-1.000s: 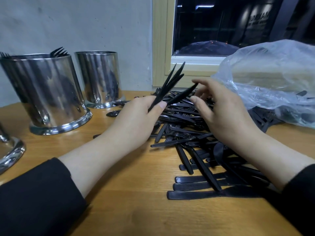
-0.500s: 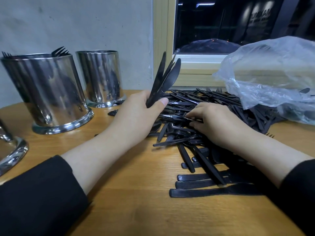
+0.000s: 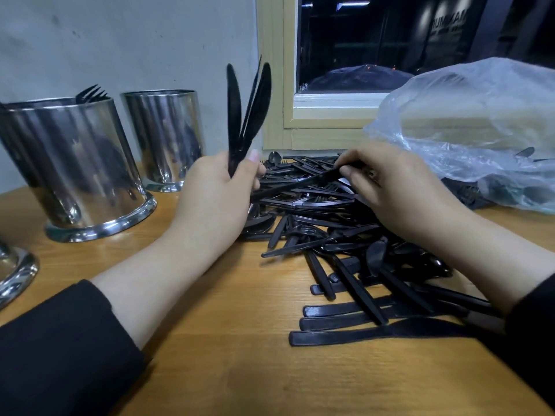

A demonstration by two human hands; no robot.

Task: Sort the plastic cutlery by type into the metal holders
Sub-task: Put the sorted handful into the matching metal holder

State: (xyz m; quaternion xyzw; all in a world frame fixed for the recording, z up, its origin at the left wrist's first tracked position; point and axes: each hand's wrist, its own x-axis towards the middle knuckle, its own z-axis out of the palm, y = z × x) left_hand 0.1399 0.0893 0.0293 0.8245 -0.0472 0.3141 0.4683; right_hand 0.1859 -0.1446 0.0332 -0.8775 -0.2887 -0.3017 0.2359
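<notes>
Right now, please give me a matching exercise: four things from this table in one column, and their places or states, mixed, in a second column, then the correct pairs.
Things:
1. bundle of knives
2. large metal holder
3. plastic bag
4. single knife

Places or states:
A. lies at the right, below the window
B. held upright in the left hand
C. has fork tines showing above its rim
D. pinched by the right hand over the pile

Pairs: 1-B, 2-C, 3-A, 4-D
</notes>
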